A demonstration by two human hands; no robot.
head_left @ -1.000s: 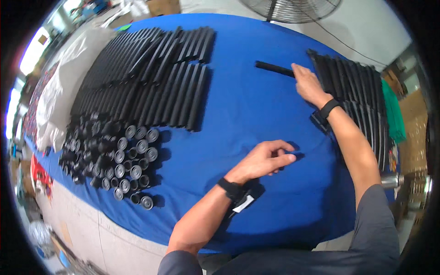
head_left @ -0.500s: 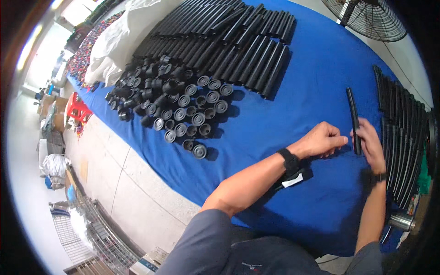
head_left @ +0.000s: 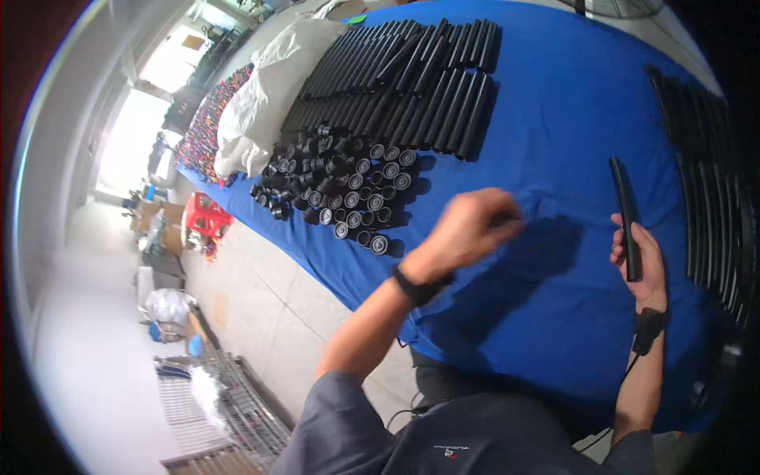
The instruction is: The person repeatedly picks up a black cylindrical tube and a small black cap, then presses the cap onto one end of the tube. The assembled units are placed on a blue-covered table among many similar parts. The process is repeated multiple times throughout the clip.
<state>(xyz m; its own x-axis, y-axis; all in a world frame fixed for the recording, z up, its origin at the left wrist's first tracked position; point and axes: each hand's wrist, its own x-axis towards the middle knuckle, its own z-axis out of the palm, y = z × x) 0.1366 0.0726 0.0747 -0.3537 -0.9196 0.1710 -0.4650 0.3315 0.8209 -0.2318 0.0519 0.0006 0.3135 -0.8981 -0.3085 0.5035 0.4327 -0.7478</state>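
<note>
In my right hand (head_left: 643,257) is a slim black tube (head_left: 625,214), tilted with its far end pointing away from me; the fingers are closed round its lower part. My left hand (head_left: 479,226) hovers over the blue cloth, between the tube and a group of round black caps (head_left: 375,201). Its fingers are smeared by motion, so I cannot tell what, if anything, is in them. Several caps stand in loose rows with ringed faces or hollow openings upward, beside a jumbled pile of more caps (head_left: 305,170).
Long black tubes (head_left: 443,111) lie in rows at the back of the blue-covered table (head_left: 554,95). More thin black tubes (head_left: 704,214) line the right side. A white plastic sheet (head_left: 257,95) and small multicoloured pieces (head_left: 207,127) lie far left. A red stool (head_left: 207,215) stands on the floor.
My left hand has moved left, away from the tube and toward the caps. My right hand keeps the tube and has turned palm up. The view has swung somewhat.
</note>
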